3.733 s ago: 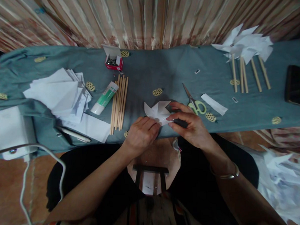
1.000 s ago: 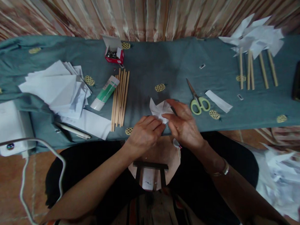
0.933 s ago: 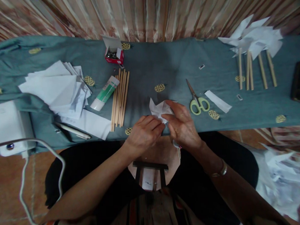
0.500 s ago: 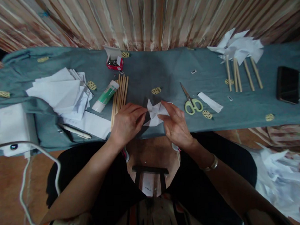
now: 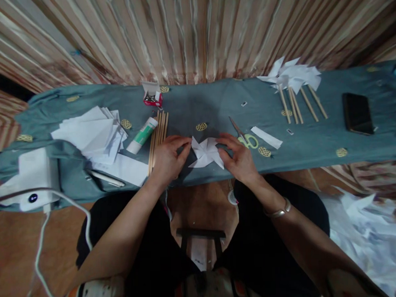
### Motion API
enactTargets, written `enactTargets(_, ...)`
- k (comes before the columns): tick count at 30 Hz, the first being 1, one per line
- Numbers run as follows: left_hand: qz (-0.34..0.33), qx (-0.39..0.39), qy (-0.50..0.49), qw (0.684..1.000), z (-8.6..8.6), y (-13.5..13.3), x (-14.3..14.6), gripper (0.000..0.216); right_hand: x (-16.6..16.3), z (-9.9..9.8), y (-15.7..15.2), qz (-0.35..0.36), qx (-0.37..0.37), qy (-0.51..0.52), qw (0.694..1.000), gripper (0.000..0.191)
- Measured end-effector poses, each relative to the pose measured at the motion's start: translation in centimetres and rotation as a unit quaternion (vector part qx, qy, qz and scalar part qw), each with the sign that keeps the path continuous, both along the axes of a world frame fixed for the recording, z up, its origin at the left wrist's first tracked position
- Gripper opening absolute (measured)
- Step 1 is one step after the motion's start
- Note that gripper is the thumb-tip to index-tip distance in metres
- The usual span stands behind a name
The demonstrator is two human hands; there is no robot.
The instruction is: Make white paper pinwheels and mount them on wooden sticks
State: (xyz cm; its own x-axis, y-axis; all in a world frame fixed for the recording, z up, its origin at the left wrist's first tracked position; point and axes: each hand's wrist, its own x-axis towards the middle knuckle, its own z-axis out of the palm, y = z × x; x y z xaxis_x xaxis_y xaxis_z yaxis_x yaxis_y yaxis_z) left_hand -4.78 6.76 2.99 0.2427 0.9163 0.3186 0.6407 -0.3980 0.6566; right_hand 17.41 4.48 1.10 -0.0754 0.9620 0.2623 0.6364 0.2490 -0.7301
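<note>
A white folded paper pinwheel [image 5: 205, 153] lies at the table's front edge between my two hands. My left hand [image 5: 171, 157] has its thumb and fingertips closed at the pinwheel's upper left point. At the opposite side, my right hand [image 5: 237, 156] grips the pinwheel's right edge, forefinger above and thumb below. Just past the right fingers lie green-handled scissors [image 5: 249, 140], with a white paper strip [image 5: 267, 137] beside them. Several wooden sticks [image 5: 158, 134] lie by my left hand, next to a green and white glue tube [image 5: 142, 135].
A stack of white paper [image 5: 87, 130], a pen [image 5: 106, 178] and a white charger [image 5: 38, 178] with a cable are at left. An open red box [image 5: 152, 98] of small metal pieces stands behind. Finished pinwheels on sticks [image 5: 294, 78] and a phone [image 5: 358, 113] lie at right.
The view has shifted slightly. My right hand has drawn back to the right, uncovering more of the pinwheel. The left hand stays at its left point.
</note>
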Motion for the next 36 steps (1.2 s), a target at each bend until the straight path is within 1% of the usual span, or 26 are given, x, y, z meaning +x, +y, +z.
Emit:
enactTargets(5,0.008,-0.01,0.001,1.0,0.3,0.3,0.3,0.022,-0.3,1.1,0.2,-0.057,-0.045,-0.04,0.997,0.035)
enactTargets(9,0.016,-0.015,0.005,1.0,0.4,0.2,0.6,0.024,-0.7,1.3,0.4,-0.07,-0.081,-0.059,0.993,0.037)
enactTargets(13,0.019,-0.023,-0.023,0.999,-0.2,0.5,1.0,0.026,-1.1,1.5,0.8,-0.08,-0.122,-0.059,0.988,0.04)
enactTargets(18,0.032,-0.023,-0.063,0.997,-1.2,1.1,1.2,0.03,-1.7,2.0,1.2,-0.097,-0.162,-0.014,0.982,0.053)
enactTargets(21,0.042,-0.033,-0.088,0.995,-1.6,1.5,1.1,0.033,-1.8,1.7,1.4,-0.1,-0.168,0.03,0.98,0.054)
enactTargets(24,0.062,-0.065,-0.146,0.985,-1.7,1.7,1.1,0.038,-1.7,1.1,1.7,-0.105,-0.18,0.104,0.973,0.053)
enactTargets(25,0.068,-0.082,-0.176,0.979,-1.7,1.7,1.1,0.039,-1.6,0.9,1.9,-0.107,-0.19,0.142,0.966,0.054)
enactTargets(27,0.083,-0.122,-0.254,0.956,-1.4,1.7,1.4,0.043,-1.4,0.7,2.3,-0.113,-0.216,0.236,0.941,0.055)
enactTargets(29,0.101,-0.164,-0.348,0.917,-1.0,1.5,1.8,0.05,-1.2,0.8,2.6,-0.117,-0.231,0.337,0.905,0.056)
enactTargets(31,0.11,-0.204,-0.428,0.874,-0.7,1.2,2.4,0.056,-1.0,1.0,2.9,-0.121,-0.232,0.416,0.871,0.058)
enactTargets(33,0.098,-0.247,-0.468,0.843,-0.4,0.8,3.0,0.056,-1.0,1.4,3.1,-0.125,-0.229,0.461,0.848,0.06)
enactTargets(36,0.073,-0.31,-0.475,0.821,-0.1,0.3,3.8,0.047,-1.1,1.8,3.2,-0.125,-0.22,0.49,0.834,0.06)
